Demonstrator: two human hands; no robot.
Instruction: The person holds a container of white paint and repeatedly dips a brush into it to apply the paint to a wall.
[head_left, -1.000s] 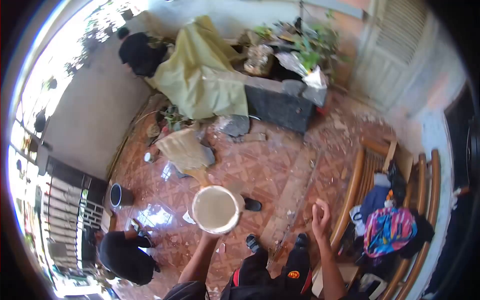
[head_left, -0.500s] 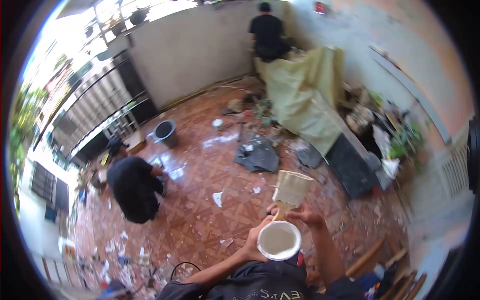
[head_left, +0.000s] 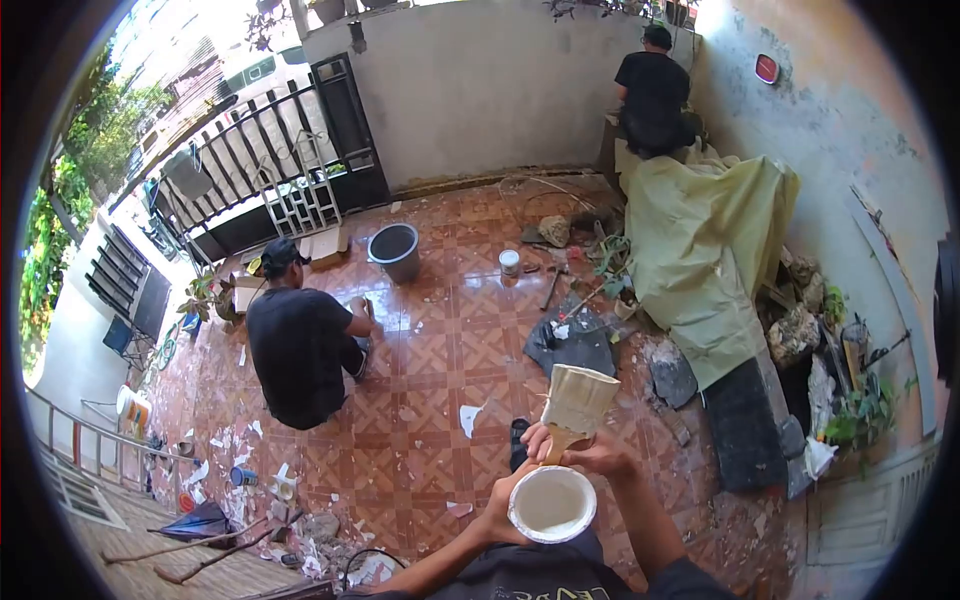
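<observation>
My left hand (head_left: 497,512) is wrapped around a white cup (head_left: 553,505) of pale, creamy paint, low in the middle of the view. Just beyond its rim, a wide paintbrush (head_left: 580,402) stands bristles up, its wooden handle running down toward the cup. The bristles look pale and coated. My right hand (head_left: 603,456) pinches the brush near the base of the bristles, fingers closed. Fingertips also show on the left side of the handle. The handle's lower end is hidden behind the cup.
A person (head_left: 300,350) squats at the left on the tiled floor, near a grey bucket (head_left: 396,254). Another person (head_left: 655,95) is by the back wall, behind a yellowish tarp (head_left: 700,260). Rubble (head_left: 795,335) lies at right; a paint can (head_left: 509,262) stands mid-floor. Paint flakes litter the floor.
My view has turned, so the surroundings sit farther right in the frame. Both hands keep hold of the cup and brush. The squatting person's arm now reaches forward.
</observation>
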